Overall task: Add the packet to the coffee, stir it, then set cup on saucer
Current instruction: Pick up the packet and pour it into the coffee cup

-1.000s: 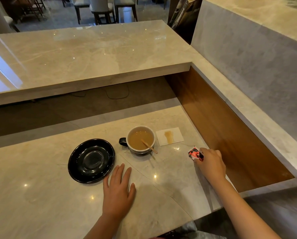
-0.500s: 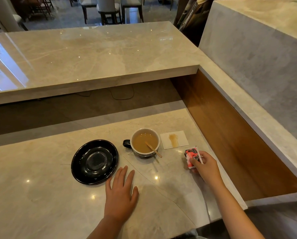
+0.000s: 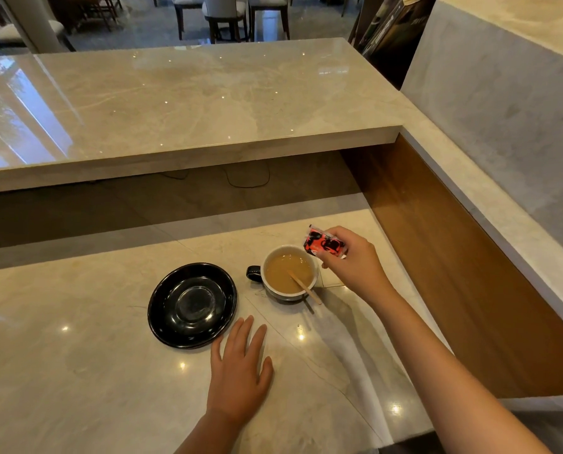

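Right hand (image 3: pixel 355 260) pinches the red packet (image 3: pixel 324 244) just above the coffee cup (image 3: pixel 290 273), stir stick (image 3: pixel 304 287) inside; left hand (image 3: pixel 240 371) lies flat, fingers spread, beside the black saucer (image 3: pixel 192 304) on the tabletop (image 3: pixel 77 371).

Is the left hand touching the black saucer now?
Apart. The head view shows bare marble between the left hand fingertips and the black saucer rim.

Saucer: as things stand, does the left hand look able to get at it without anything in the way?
Probably yes. The left hand lies flat on the counter just beside the black saucer, which is empty. The cup and the right hand holding the packet are off to the other side.
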{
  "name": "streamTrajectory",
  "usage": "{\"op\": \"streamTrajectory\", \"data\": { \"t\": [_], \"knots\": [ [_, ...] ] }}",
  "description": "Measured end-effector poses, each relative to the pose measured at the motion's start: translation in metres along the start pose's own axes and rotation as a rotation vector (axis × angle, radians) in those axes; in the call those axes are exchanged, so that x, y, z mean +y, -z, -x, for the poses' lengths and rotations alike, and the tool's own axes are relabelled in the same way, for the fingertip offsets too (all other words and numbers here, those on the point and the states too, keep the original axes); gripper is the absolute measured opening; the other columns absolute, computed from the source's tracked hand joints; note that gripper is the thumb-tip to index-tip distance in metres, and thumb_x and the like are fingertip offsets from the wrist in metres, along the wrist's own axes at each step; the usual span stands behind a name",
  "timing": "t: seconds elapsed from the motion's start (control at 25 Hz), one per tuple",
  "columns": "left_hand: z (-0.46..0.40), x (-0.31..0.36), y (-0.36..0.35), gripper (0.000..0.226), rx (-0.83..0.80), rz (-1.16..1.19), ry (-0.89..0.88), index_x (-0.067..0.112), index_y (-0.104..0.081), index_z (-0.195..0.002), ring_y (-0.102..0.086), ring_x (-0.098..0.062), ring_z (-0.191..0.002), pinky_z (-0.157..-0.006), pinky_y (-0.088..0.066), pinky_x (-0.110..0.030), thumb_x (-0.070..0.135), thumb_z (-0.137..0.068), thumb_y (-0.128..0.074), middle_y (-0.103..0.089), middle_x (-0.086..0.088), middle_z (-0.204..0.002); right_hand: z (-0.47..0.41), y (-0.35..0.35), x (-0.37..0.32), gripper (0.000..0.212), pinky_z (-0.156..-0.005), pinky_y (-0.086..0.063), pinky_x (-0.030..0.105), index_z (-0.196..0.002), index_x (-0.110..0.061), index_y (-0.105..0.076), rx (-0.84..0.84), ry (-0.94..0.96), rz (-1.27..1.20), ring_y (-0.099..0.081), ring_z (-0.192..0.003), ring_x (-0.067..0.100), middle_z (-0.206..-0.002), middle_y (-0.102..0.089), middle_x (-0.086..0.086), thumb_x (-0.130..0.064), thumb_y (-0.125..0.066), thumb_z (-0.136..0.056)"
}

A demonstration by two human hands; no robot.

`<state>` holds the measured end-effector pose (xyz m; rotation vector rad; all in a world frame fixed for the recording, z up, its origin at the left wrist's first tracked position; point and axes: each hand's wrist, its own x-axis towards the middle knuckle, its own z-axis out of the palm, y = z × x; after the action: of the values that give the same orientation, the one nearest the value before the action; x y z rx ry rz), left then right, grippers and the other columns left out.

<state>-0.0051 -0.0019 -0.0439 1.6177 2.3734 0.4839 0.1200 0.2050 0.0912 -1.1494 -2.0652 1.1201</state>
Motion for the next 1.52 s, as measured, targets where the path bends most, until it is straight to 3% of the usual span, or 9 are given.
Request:
{"op": "streamTrajectory", "data": {
  "t": [0.16,0.32,0.52,0.68,0.88,1.04,1.16,1.28,1.52],
  "knots": [
    [0.000,-0.001,-0.002,0.053,0.006,0.009,-0.003,0.029,-0.031,-0.140,-0.012,-0.019,-0.141,-0.110,-0.001,-0.051,0.040,-0.090,-0.046,-0.025,-0.003,-0.153,-0.011,-0.010,-0.007,0.028,-0.078,-0.057,0.038,-0.106,-0.022,-0.055,-0.054,0.039,0.207,-0.063,-0.093,0.023,-0.108,-0.069,0.006,-0.017,-0.067,-0.082],
    [0.000,-0.002,-0.002,0.054,0.013,0.009,-0.006,0.028,-0.033,-0.139,-0.014,-0.020,-0.140,-0.110,-0.002,-0.050,0.043,-0.089,-0.041,-0.027,-0.003,-0.152,-0.017,-0.013,-0.006,0.030,-0.076,-0.058,0.042,-0.107,-0.023,-0.052,-0.078,0.042,0.280,-0.065,-0.092,0.026,-0.107,-0.070,0.007,-0.019,-0.068,-0.082],
    [0.000,-0.002,-0.003,0.055,0.002,-0.003,0.005,0.030,-0.030,-0.141,-0.011,-0.019,-0.141,-0.110,0.002,-0.049,0.047,-0.089,-0.036,-0.023,-0.002,-0.154,-0.020,-0.016,-0.002,0.025,-0.070,-0.050,0.025,-0.103,-0.021,-0.054,-0.043,0.005,0.196,-0.063,-0.093,0.023,-0.108,-0.069,0.008,-0.016,-0.068,-0.082],
    [0.000,-0.002,-0.004,0.055,-0.001,0.008,0.001,0.031,-0.029,-0.141,-0.008,-0.016,-0.141,-0.111,0.002,-0.048,0.046,-0.089,-0.037,-0.022,-0.001,-0.154,-0.018,-0.020,0.006,0.016,-0.063,-0.044,0.015,-0.099,-0.017,-0.056,-0.044,-0.017,0.162,-0.058,-0.084,0.016,-0.101,-0.068,0.006,-0.016,-0.064,-0.085],
    [0.000,-0.002,-0.002,0.054,0.001,0.010,-0.005,0.030,-0.031,-0.140,-0.009,-0.016,-0.141,-0.111,0.001,-0.048,0.044,-0.089,-0.040,-0.023,-0.001,-0.154,-0.011,-0.019,0.013,0.007,-0.063,-0.044,0.019,-0.086,-0.013,-0.065,0.093,-0.084,-0.101,-0.056,-0.078,0.014,-0.084,-0.065,0.003,-0.012,-0.058,-0.088],
    [0.000,-0.001,-0.002,0.054,-0.012,0.006,0.010,0.032,-0.027,-0.141,-0.004,-0.015,-0.141,-0.110,0.004,-0.048,0.043,-0.091,-0.042,-0.019,0.001,-0.155,0.003,-0.014,0.026,0.011,-0.050,-0.043,0.017,-0.084,-0.017,-0.064,0.162,-0.250,-0.413,-0.052,-0.059,0.009,-0.073,-0.064,0.003,-0.009,-0.057,-0.088],
    [-0.001,0.000,-0.001,0.055,-0.013,0.008,0.010,0.030,-0.029,-0.141,-0.008,-0.017,-0.141,-0.110,0.001,-0.049,0.044,-0.089,-0.040,-0.022,-0.001,-0.154,0.015,-0.014,0.034,0.009,-0.046,-0.048,0.017,-0.097,-0.009,-0.059,0.151,-0.344,-0.608,-0.061,-0.060,0.010,-0.076,-0.067,0.006,-0.009,-0.056,-0.089],
    [0.000,0.000,0.000,0.054,-0.004,0.002,0.000,0.028,-0.032,-0.140,-0.010,-0.018,-0.141,-0.111,-0.002,-0.049,0.043,-0.088,-0.039,-0.024,-0.002,-0.153,0.023,-0.012,0.037,0.010,-0.045,-0.050,0.015,-0.090,-0.013,-0.059,0.150,-0.359,-0.709,-0.069,-0.063,0.007,-0.076,-0.072,0.003,-0.008,-0.051,-0.091],
    [-0.001,0.003,0.002,0.053,-0.005,0.015,0.001,0.026,-0.036,-0.139,-0.014,-0.020,-0.140,-0.112,-0.008,-0.054,0.041,-0.088,-0.042,-0.028,-0.004,-0.152,0.026,-0.002,0.043,0.011,-0.063,-0.049,0.022,-0.089,-0.018,-0.059,0.137,-0.338,-0.694,-0.066,-0.076,0.007,-0.087,-0.069,0.002,-0.012,-0.050,-0.092]
  ]
}}
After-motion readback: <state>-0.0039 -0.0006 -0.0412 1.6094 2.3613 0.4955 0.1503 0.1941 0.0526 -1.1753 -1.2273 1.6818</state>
